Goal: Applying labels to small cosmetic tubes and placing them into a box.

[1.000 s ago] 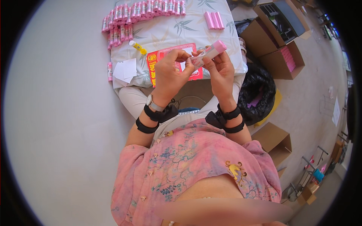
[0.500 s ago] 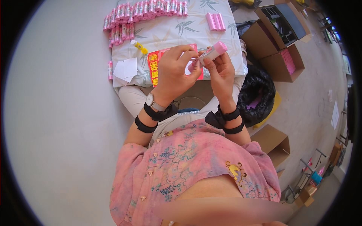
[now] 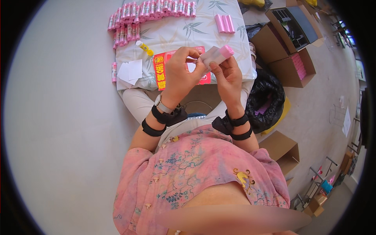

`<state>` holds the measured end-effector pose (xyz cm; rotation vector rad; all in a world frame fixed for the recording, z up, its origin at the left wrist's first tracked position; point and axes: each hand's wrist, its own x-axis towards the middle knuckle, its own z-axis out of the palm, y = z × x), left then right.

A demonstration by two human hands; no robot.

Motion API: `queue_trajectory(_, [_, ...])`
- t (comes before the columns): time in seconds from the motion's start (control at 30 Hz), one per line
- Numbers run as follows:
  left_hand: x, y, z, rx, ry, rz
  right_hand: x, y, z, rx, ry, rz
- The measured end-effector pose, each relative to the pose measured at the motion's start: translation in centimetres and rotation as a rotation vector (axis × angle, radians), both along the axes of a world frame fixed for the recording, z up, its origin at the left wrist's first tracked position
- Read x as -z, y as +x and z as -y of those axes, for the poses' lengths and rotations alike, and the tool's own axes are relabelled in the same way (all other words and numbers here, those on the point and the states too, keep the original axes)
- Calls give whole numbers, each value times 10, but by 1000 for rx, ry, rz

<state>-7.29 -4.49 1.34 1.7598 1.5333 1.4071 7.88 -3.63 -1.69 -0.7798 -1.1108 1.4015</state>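
Observation:
Over the table's near edge, my right hand [image 3: 228, 76] is closed around a pink roll [image 3: 225, 51] that looks like rolled plastic bags. A pale paper label [image 3: 210, 56] lies against the roll, with one flap standing off its side. My left hand [image 3: 183, 72] pinches the label and the roll's lower end between thumb and fingers. That lower end is hidden behind my fingers. Below my hands lies a red and yellow printed card [image 3: 159, 72]. A yellow glue stick [image 3: 145, 48] and a small stack of white labels [image 3: 132, 73] lie to its left.
Labelled pink rolls [image 3: 156, 11] are piled along the table's far left. Several bare pink rolls [image 3: 224, 24] lie far right. One labelled roll [image 3: 114, 72] sits at the left edge. A black bag [image 3: 270, 94] and open cardboard boxes [image 3: 291, 70] stand on the floor at right.
The label's flap now stands away from the roll, where before it lay closer around it. The roll's pink end has shifted slightly left and nearer to me.

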Motion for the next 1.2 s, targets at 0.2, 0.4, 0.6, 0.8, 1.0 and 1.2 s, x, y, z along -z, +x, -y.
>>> queue_trajectory(0.2, [11, -3, 5, 64, -324, 640, 7, 3, -3, -4, -101, -151])
queue_trajectory(0.4, [15, 22, 18, 157, -532, 1152, 7, 5, -4, 57, -18, -51])
queue_trajectory(0.6, [19, 24, 15, 210, -567, 1342, -4, 5, 0, -2, -50, -115])
queue_trajectory(0.8, [17, 29, 11, 199, -546, 1435, 1, 5, 0, 41, -109, -174])
queue_trajectory(1.0, [20, 45, 12, 157, -477, 1347, 8, -1, -3, 176, -225, -250])
queue_trajectory(1.2, [27, 48, 14, 140, -447, 1300, 2, -10, -3, 153, -188, -278])
